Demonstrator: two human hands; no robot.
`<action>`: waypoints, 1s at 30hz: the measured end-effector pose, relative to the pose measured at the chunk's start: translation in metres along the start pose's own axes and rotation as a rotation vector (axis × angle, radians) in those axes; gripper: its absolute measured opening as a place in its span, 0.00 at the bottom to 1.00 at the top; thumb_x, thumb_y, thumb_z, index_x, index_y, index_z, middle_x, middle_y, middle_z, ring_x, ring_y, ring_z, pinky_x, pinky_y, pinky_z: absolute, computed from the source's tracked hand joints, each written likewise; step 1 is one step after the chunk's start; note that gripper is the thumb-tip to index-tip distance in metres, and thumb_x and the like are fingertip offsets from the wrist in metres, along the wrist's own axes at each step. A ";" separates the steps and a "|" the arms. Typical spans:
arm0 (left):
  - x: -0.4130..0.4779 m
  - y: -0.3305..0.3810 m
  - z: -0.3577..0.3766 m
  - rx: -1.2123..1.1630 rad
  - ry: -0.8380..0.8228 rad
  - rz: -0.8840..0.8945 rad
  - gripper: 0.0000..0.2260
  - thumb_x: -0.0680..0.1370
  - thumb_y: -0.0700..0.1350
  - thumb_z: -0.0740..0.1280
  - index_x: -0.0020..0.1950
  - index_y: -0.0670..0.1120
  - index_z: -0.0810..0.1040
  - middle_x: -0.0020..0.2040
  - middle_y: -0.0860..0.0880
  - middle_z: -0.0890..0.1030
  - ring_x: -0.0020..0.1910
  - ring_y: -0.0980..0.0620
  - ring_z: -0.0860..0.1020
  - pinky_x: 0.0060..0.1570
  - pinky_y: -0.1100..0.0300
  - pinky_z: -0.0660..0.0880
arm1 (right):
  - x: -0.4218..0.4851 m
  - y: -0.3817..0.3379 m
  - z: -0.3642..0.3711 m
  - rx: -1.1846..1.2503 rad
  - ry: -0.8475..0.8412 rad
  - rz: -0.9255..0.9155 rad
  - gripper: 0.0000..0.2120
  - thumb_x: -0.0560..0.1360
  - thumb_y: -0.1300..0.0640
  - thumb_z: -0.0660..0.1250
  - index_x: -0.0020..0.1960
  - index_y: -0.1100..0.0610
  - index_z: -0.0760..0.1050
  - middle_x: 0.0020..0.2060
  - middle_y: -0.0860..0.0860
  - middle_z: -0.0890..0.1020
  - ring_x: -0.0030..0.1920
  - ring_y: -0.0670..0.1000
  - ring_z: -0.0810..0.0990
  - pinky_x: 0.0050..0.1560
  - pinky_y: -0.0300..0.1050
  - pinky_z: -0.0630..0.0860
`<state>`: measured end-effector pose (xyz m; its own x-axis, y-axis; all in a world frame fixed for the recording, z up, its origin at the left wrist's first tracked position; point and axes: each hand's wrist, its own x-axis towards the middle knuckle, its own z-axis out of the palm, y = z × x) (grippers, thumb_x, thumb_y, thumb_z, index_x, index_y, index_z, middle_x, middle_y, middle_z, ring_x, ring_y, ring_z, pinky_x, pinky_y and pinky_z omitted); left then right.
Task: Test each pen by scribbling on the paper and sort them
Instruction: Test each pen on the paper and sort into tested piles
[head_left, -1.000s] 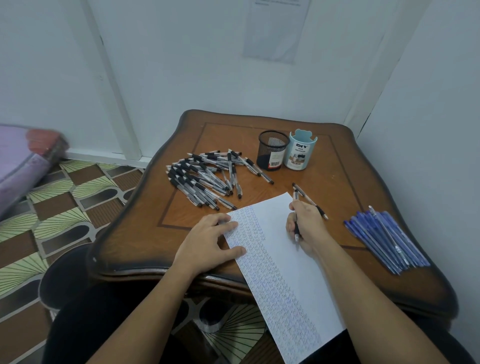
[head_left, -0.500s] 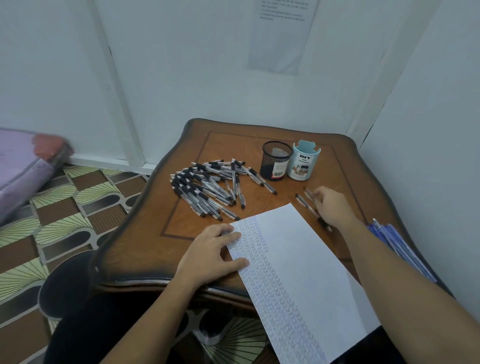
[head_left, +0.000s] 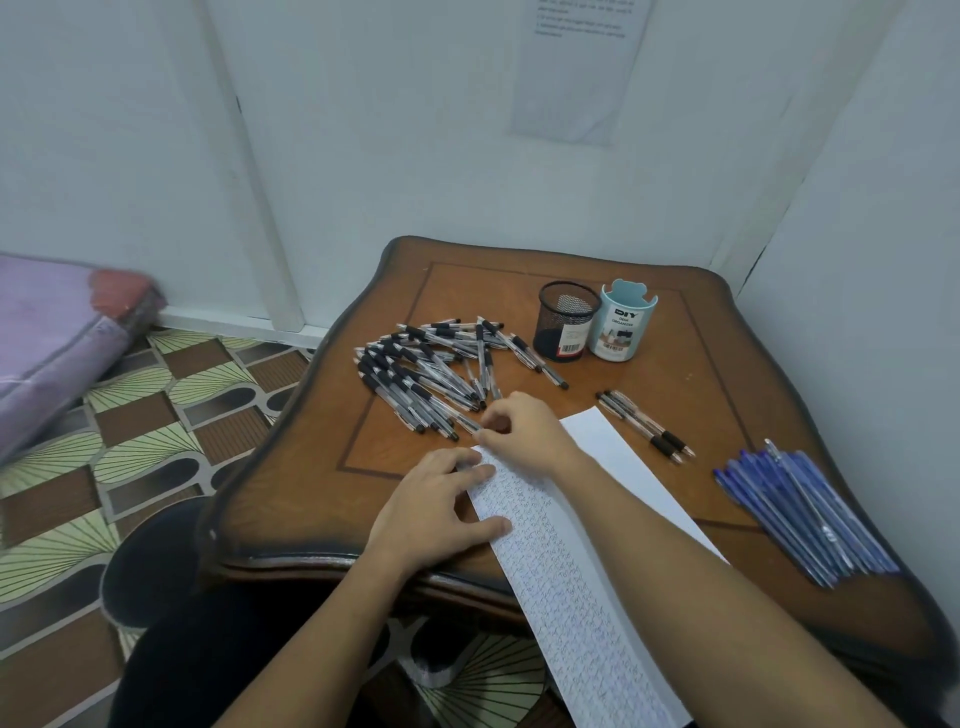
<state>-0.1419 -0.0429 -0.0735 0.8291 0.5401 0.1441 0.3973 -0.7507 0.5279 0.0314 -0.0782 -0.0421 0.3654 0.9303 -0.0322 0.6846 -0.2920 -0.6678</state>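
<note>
Right hand (head_left: 524, 434): fingertips pinch pen (head_left: 466, 423) at pile (head_left: 426, 374) near edge.
Left hand (head_left: 441, 506): fingers straight, pressing paper (head_left: 613, 457) edge.

A loose heap of clear pens with black grips (head_left: 431, 369) sprawls at ten o'clock from the paper's far corner, barrels crossing every way. The white paper (head_left: 571, 597) lies slanted, its left strip dense with blue scribbles (the right part is blank). A few matching pens (head_left: 644, 423) lie side by side at three o'clock. Blue pens (head_left: 800, 514) are bundled at four o'clock.
</note>
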 end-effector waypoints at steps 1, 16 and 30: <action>0.000 0.000 0.000 -0.002 0.000 -0.002 0.31 0.72 0.65 0.69 0.71 0.55 0.72 0.70 0.59 0.68 0.68 0.62 0.61 0.65 0.65 0.59 | 0.002 -0.001 0.002 -0.024 0.020 -0.004 0.02 0.76 0.54 0.70 0.45 0.51 0.80 0.47 0.45 0.74 0.46 0.43 0.75 0.51 0.45 0.75; 0.000 -0.003 0.002 -0.023 0.015 -0.018 0.31 0.70 0.66 0.70 0.70 0.55 0.74 0.69 0.59 0.68 0.68 0.62 0.62 0.67 0.62 0.62 | -0.026 0.005 -0.070 1.301 0.473 0.122 0.12 0.85 0.57 0.54 0.64 0.45 0.72 0.36 0.51 0.80 0.29 0.48 0.75 0.31 0.44 0.76; 0.002 -0.001 0.000 -0.022 -0.031 -0.038 0.36 0.67 0.72 0.65 0.71 0.55 0.73 0.70 0.60 0.67 0.69 0.62 0.61 0.68 0.59 0.62 | -0.056 0.027 -0.060 1.031 0.412 0.301 0.29 0.84 0.42 0.49 0.47 0.60 0.82 0.28 0.51 0.76 0.33 0.48 0.73 0.38 0.43 0.69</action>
<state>-0.1408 -0.0414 -0.0736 0.8256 0.5557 0.0982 0.4201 -0.7215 0.5504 0.0670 -0.1518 -0.0137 0.7349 0.6552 -0.1747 -0.2376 0.0076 -0.9713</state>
